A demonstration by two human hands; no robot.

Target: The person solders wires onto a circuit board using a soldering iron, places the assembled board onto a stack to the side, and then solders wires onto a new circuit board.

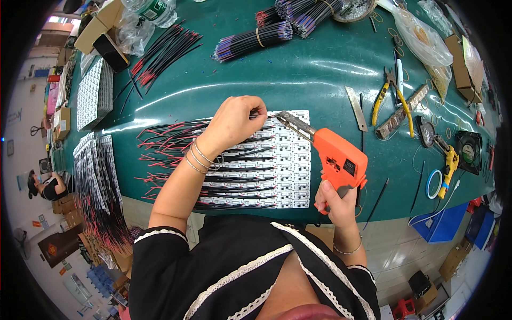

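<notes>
My right hand (338, 205) is wrapped round the grip of an orange soldering gun (341, 154). The gun's metal tip points left and reaches the top row of a white circuit board panel (301, 176) on the green table. Beside that tip, my left hand (234, 120) is closed in a pinch on a thin black wire, mostly hidden by the fingers. Rows of black wires (240, 158) with red ends lie across the panel and stick out past its left edge. My left forearm covers part of them.
Left of the panel are wired boards (96, 165) hanging over the edge and a stack of white panels (95, 95). Loose wires (165, 56) and bundled wires (253, 41) lie farther back. To the right are yellow-handled cutters (380, 104), a metal strip (356, 109) and a small fan (469, 152).
</notes>
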